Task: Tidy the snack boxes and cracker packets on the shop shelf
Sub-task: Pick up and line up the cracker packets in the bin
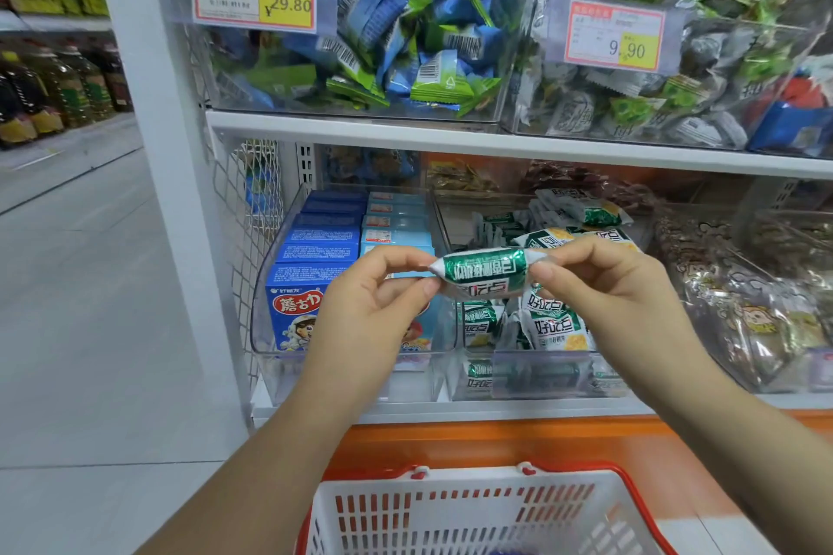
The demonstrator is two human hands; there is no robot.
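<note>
A green-and-white cracker packet (pixel 484 273) hangs level in front of the lower shelf. My left hand (pixel 374 297) pinches its left end and my right hand (pixel 599 284) pinches its right end. Behind and below it, a clear bin (pixel 541 367) holds several more of the same cracker packets (pixel 554 329), lying loosely at mixed angles. To the left, another clear bin (pixel 266 284) holds blue snack boxes (pixel 315 257) in two upright rows; my left hand hides part of the front boxes.
Clear bins of blue-green sweets (pixel 405 36) and silver-green sweets (pixel 653 72) fill the upper shelf (pixel 450 140). Brown snack bags (pixel 757 311) sit at the lower right. A white-and-red shopping basket (pixel 473 514) stands below my arms. An aisle floor (pixel 90 306) opens to the left.
</note>
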